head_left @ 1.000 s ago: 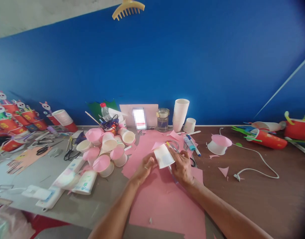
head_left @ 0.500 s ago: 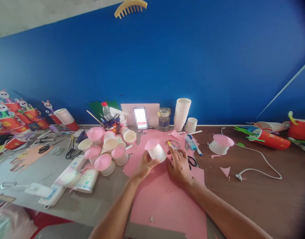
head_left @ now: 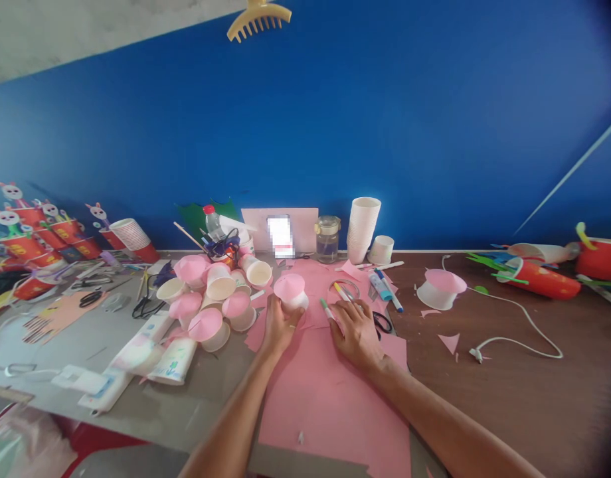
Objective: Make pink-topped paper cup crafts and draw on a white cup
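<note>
My left hand (head_left: 281, 325) is closed around the side of an upturned white paper cup (head_left: 298, 303). A shallow pink paper cone (head_left: 289, 287) sits on top of that cup, pointing up. My right hand (head_left: 356, 333) rests low over the pink paper sheet (head_left: 330, 398), its fingers bent and pointing forward. Between its thumb and forefinger is a white marker with a green end (head_left: 326, 307), partly hidden by the fingers. Just beyond those fingertips lies a yellow-tipped marker (head_left: 340, 291). Black-handled scissors (head_left: 382, 322) lie to the right of this hand.
At left are several cups with pink cones (head_left: 206, 325) and a white power strip (head_left: 126, 362). A cup stack (head_left: 364, 229), a glass jar (head_left: 328, 238) and a phone (head_left: 281, 236) stand by the wall. Another coned cup (head_left: 441, 289) and a white cable (head_left: 529, 309) are at right.
My left hand has moved left with the cup and turned it more upright, cone up. The green-ended marker now shows at my right hand's fingers.
</note>
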A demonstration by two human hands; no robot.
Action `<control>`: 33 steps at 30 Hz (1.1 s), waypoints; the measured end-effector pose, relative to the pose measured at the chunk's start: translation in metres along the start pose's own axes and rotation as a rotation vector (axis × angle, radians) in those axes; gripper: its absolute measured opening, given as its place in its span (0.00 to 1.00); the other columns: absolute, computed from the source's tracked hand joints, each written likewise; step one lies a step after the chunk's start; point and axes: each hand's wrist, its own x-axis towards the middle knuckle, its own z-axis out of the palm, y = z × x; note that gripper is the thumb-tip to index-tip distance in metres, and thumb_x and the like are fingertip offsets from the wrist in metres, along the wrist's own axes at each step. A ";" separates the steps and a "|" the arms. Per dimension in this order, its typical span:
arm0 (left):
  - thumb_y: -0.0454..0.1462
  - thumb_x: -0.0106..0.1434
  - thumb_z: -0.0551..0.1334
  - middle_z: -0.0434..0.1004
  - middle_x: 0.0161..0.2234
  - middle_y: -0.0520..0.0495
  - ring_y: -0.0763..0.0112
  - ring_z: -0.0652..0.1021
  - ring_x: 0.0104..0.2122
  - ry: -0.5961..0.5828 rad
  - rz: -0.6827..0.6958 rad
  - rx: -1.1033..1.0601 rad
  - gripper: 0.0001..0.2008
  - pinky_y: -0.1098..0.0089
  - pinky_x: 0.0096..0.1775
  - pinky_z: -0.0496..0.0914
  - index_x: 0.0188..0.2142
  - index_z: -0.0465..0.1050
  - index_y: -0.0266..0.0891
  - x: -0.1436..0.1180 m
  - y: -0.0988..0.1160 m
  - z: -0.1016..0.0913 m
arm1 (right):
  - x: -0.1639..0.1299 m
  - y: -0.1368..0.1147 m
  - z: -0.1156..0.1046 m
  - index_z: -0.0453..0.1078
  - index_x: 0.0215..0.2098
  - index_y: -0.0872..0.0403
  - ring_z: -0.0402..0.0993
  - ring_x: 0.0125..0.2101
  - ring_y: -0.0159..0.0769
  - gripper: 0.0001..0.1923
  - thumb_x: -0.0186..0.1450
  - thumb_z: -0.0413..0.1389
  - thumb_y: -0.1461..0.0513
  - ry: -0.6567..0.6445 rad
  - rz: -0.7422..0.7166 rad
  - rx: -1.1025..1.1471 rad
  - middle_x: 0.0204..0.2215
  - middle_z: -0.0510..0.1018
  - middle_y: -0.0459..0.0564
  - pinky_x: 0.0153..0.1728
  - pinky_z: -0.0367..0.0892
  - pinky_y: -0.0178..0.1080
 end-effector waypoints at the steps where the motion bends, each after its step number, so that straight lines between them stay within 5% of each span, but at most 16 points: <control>1: 0.40 0.48 0.71 0.71 0.39 0.46 0.60 0.71 0.40 0.006 -0.006 -0.015 0.22 0.63 0.43 0.63 0.42 0.71 0.40 0.001 0.000 0.000 | 0.000 0.000 -0.001 0.70 0.43 0.54 0.71 0.39 0.41 0.10 0.65 0.51 0.67 -0.031 -0.012 0.001 0.37 0.77 0.53 0.49 0.59 0.47; 13: 0.39 0.53 0.67 0.74 0.47 0.38 0.52 0.73 0.50 0.003 -0.010 0.125 0.25 0.57 0.51 0.64 0.49 0.65 0.37 0.008 -0.012 -0.004 | -0.008 0.004 0.007 0.74 0.31 0.53 0.69 0.41 0.44 0.05 0.61 0.56 0.65 -0.208 0.023 -0.039 0.39 0.76 0.54 0.47 0.59 0.47; 22: 0.34 0.56 0.62 0.73 0.50 0.34 0.54 0.75 0.49 0.001 0.047 0.382 0.25 0.59 0.49 0.70 0.53 0.61 0.34 0.011 -0.029 -0.002 | -0.003 -0.003 -0.004 0.75 0.36 0.52 0.71 0.43 0.42 0.08 0.65 0.53 0.62 -0.442 0.142 -0.105 0.38 0.78 0.51 0.58 0.46 0.49; 28: 0.32 0.56 0.62 0.67 0.57 0.33 0.53 0.68 0.58 0.033 0.072 0.424 0.31 0.58 0.57 0.65 0.58 0.56 0.35 0.012 -0.036 -0.001 | -0.001 -0.001 -0.008 0.76 0.36 0.52 0.72 0.41 0.45 0.10 0.65 0.51 0.62 -0.465 0.183 -0.211 0.39 0.79 0.53 0.60 0.41 0.54; 33: 0.31 0.56 0.61 0.69 0.55 0.33 0.53 0.70 0.56 0.038 0.067 0.456 0.29 0.58 0.55 0.66 0.57 0.57 0.35 0.012 -0.036 -0.002 | 0.000 0.002 -0.011 0.77 0.38 0.52 0.73 0.41 0.44 0.13 0.66 0.49 0.61 -0.472 0.200 -0.232 0.40 0.79 0.54 0.60 0.39 0.54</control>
